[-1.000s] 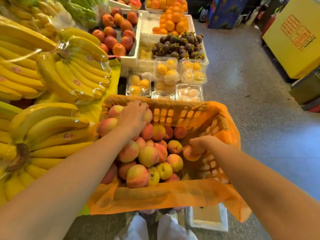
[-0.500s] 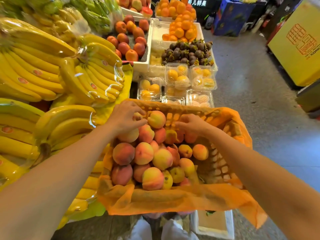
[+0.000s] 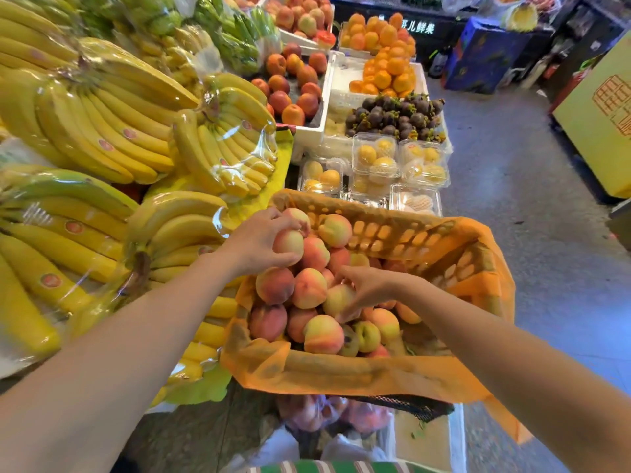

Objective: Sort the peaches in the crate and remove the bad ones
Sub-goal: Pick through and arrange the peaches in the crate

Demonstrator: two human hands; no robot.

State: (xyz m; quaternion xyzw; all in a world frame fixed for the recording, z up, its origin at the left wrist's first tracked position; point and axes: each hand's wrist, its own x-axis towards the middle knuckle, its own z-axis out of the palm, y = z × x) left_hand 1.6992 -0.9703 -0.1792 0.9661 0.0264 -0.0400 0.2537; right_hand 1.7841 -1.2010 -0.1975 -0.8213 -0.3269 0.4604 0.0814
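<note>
Two hands in one crate (image 3: 392, 233), which sits right of the bananas (image 3: 112, 131) and just before the clear boxes (image 3: 375, 158). Orange mesh liner (image 3: 341, 373) drapes its rim. Peaches (image 3: 322, 334): roughly twenty on show, piled toward the left side, more buried under them, so no exact count.

Left hand (image 3: 254, 244) at the far left corner, fingers and thumb curled round one top peach (image 3: 288, 242); another peach sits just behind the fingers, partly covered. Right hand (image 3: 370, 288) at pile centre, thumb and fingers curled over one mid peach (image 3: 338, 298); palm side hidden.

Banana bunches: four wrapped ones close by, others cut off at the left edge. Clear boxes: about five, yellow fruit inside. One heap of mangosteens (image 3: 392, 114) behind them.

Crate's near wall covered by the liner. Bag (image 3: 327, 411) under the crate is blurred, pinkish fruit inside, can't count.
</note>
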